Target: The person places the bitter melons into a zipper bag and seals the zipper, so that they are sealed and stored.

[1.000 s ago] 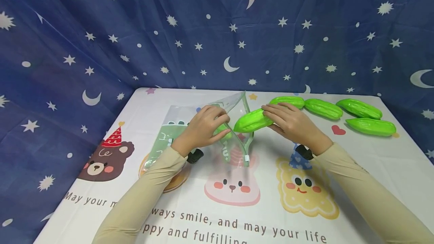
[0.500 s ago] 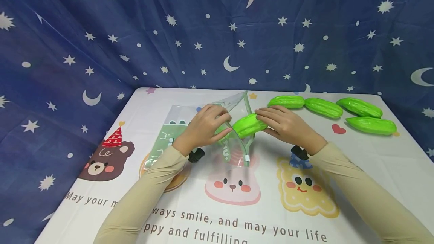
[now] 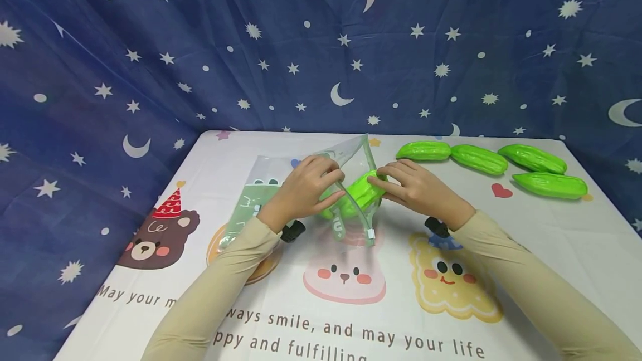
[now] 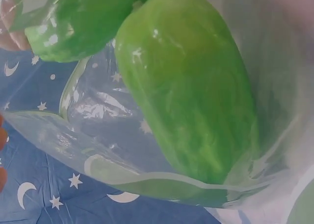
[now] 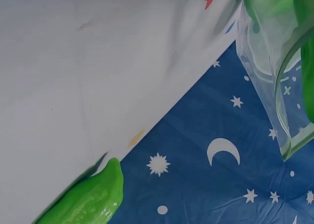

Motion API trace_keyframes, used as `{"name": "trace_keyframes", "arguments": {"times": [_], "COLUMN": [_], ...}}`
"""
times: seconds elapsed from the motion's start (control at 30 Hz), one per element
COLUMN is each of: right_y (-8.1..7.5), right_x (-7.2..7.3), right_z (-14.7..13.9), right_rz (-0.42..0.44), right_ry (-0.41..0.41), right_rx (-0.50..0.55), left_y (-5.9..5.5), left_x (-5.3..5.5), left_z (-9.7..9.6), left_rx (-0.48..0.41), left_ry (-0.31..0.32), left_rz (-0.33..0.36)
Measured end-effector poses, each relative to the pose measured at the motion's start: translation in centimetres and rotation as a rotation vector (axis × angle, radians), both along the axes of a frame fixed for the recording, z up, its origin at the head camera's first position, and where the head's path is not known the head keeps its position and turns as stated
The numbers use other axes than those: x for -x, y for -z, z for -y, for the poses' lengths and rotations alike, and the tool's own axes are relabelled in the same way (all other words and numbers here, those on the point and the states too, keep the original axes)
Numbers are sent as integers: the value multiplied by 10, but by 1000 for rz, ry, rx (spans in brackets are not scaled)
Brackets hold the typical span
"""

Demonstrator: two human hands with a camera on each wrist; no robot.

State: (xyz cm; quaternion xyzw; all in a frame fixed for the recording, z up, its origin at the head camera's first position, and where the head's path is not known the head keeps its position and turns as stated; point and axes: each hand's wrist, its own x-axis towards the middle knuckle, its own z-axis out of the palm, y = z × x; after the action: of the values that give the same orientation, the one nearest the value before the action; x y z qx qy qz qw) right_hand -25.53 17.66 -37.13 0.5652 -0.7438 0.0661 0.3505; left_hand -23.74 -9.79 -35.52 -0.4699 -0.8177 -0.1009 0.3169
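In the head view my left hand [image 3: 311, 185] pinches the rim of a clear zip bag [image 3: 346, 152] with green edging and a white slider [image 3: 371, 233], holding its mouth apart. My right hand [image 3: 418, 188] grips the rear end of a bright green ridged bitter melon [image 3: 363, 194], whose front part is inside the bag mouth, tilted down to the left. The left wrist view shows another bitter melon [image 4: 186, 91] lying inside the bag, with the held one at upper left. The left fingers partly cover the bag's contents in the head view.
Several more bitter melons lie at the back right of the table, among them one on the left [image 3: 423, 150] and one at the far right [image 3: 550, 185]. A white printed cloth [image 3: 416, 333] covers the table. A blue starry curtain [image 3: 281, 43] hangs behind.
My right hand has moved left and slightly down, sliding the bitter melon from the bag's mouth further inside and tilting it more steeply. The left hand has stayed almost still on the rim.
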Motion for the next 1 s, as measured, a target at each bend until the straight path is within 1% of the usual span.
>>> {"name": "trace_keyframes", "arguments": {"times": [0.17, 0.3, 0.5, 0.73, 0.87, 1.0], "right_y": [0, 0, 1, 4, 4, 4], "right_x": [2, 4, 10, 13, 13, 13], "right_z": [3, 6, 9, 6, 1, -5], "right_rz": [-23, -23, -50, -51, -44, -45], "right_ry": [39, 63, 91, 122, 127, 152], "right_rx": [-27, -45, -36, -23, -12, -21], "left_y": [2, 2, 2, 3, 3, 3], "left_x": [-3, -6, -9, -8, -7, -5], "left_z": [-3, -7, -12, -12, -10, -9], "left_rx": [6, 28, 41, 42, 35, 34], "left_ry": [26, 42, 60, 42, 25, 22], "left_rz": [-7, -14, -30, -27, -20, -13]}}
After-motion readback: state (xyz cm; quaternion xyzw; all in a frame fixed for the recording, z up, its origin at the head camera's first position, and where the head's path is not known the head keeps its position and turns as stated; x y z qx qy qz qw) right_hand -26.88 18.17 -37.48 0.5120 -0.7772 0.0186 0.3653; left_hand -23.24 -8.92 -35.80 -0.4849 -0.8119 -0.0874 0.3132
